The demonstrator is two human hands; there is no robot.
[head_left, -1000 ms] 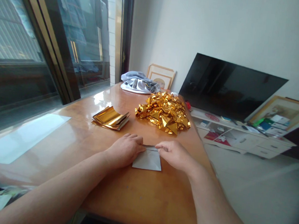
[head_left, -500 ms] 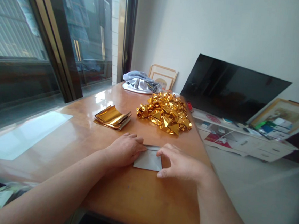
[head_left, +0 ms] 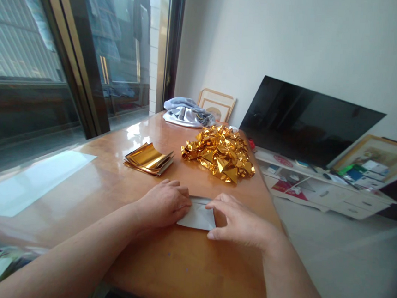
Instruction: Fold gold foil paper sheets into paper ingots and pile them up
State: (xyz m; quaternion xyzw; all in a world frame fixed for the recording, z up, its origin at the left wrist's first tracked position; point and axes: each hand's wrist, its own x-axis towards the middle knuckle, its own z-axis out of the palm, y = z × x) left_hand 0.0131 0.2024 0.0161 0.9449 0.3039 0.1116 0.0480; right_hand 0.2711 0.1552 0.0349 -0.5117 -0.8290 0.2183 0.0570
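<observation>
A small sheet of folding paper (head_left: 197, 217), pale side up, lies flat on the table in front of me, with a folded strip along its far edge. My left hand (head_left: 167, 204) has its fingers curled together over the left edge of the sheet, pressing it down. At the right edge, my right hand (head_left: 236, 219) has thumb and index finger spread apart; the index fingertip touches the sheet near its far right corner. Beyond my left hand is a stack of gold foil paper (head_left: 149, 158), curling at the edges. Folded gold foil pieces (head_left: 221, 153) form a heap beyond my right hand.
The glossy wooden table (head_left: 174, 267) ends close on the right. Bundled cloth (head_left: 188, 112) sits at its far end, by framed pictures (head_left: 218, 105). A television (head_left: 308, 119) stands on a white cabinet (head_left: 333, 198). Glass doors (head_left: 124, 45) are on the left.
My hands and the sheet stay in nearly the same place. My right index finger has shifted slightly left over the far edge. The whole view has moved down a little.
</observation>
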